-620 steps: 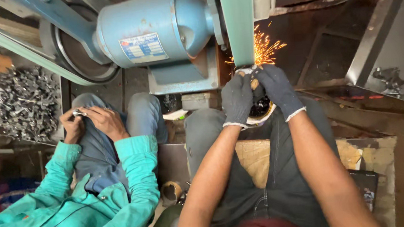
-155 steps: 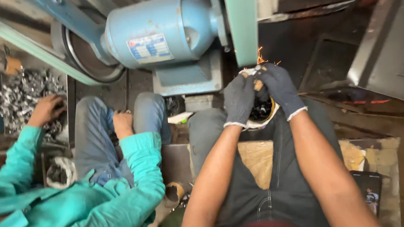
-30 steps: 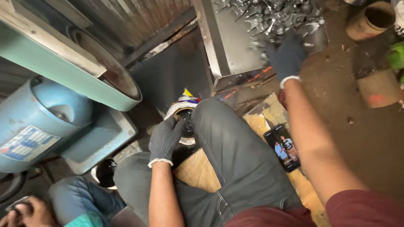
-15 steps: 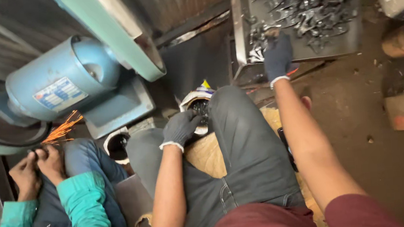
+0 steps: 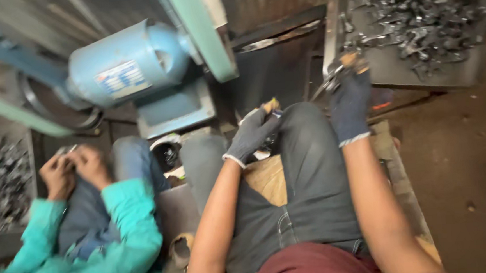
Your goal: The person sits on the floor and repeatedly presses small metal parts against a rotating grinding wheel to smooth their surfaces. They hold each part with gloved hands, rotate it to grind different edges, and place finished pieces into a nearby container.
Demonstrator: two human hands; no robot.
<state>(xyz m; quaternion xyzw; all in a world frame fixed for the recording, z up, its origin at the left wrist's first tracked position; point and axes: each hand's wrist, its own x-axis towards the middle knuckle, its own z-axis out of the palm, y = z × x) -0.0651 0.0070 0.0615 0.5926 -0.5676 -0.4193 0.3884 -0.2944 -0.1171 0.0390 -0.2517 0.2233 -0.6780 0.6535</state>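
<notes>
Gloved hands at the grinder bench

Right hand (image 5: 350,99) at one o'clock, pinching a metal piece (image 5: 335,77) beside the tray of metal parts (image 5: 416,24); left hand (image 5: 252,133) curled closed by the knee, grip unclear.

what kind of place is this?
Most likely a small metal grinding or polishing workshop. A blue electric motor drives a green belt, trays hold heaps of small metal parts, and the gloved right hand carries one such part.

Dark tray (image 5: 464,75): heap of metal parts (image 5: 421,13).
</notes>
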